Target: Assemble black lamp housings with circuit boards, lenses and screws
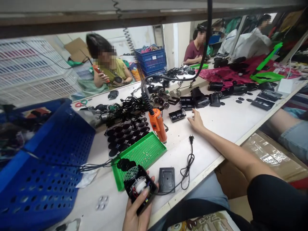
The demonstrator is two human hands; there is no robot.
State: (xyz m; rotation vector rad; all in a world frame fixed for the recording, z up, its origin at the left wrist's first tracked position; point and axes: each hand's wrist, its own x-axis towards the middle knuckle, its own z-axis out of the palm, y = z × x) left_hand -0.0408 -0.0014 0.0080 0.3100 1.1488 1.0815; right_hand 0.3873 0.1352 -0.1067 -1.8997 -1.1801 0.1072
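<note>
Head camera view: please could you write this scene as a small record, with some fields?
Left hand: holds an opened black plastic housing with wires inside
Right hand: holds nothing, rests on the white bench
Nearest to right hand: black rectangular case
Between the hands: orange electric screwdriver, green perforated tray
Also on bench: black plug with cord, rows of black round discs
Left of bench: blue perforated crate
Nearby: seated co-worker
</note>
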